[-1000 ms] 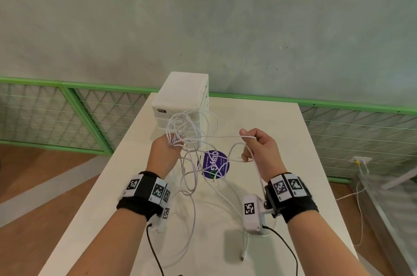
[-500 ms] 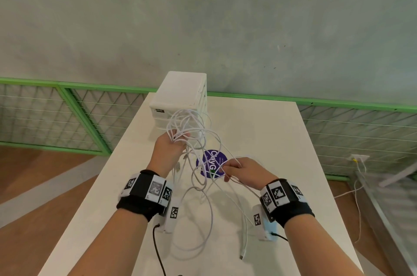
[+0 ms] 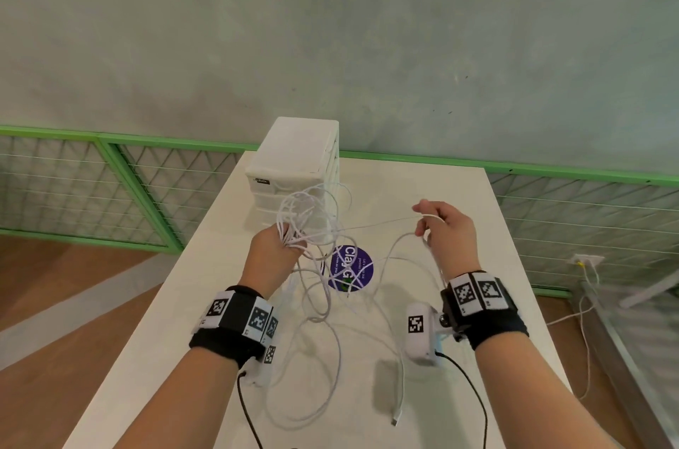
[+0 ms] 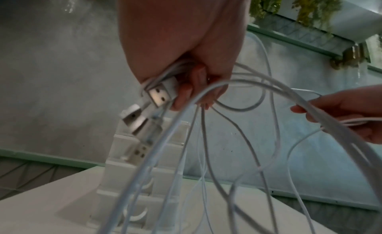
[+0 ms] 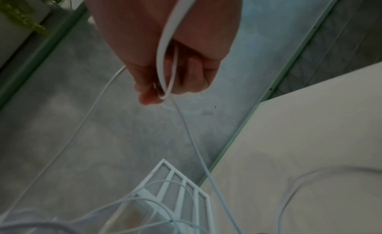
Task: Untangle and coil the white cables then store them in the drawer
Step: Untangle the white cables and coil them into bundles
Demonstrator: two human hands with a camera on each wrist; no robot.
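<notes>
The left hand (image 4: 181, 46) gripped a bunch of white cables (image 4: 233, 84) in its curled fingers (image 4: 184, 97), with flat metal plugs (image 4: 161, 93) sticking out below the fist. The strands hung down in loose loops over the white table (image 4: 47, 209). Behind them stood the white drawer unit (image 4: 128, 165). At the right edge the right hand (image 4: 349, 113) pinched one strand pulled sideways from the bunch.

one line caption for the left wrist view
Left hand grips bundled white cables and USB plugs above the drawer unit.
</notes>
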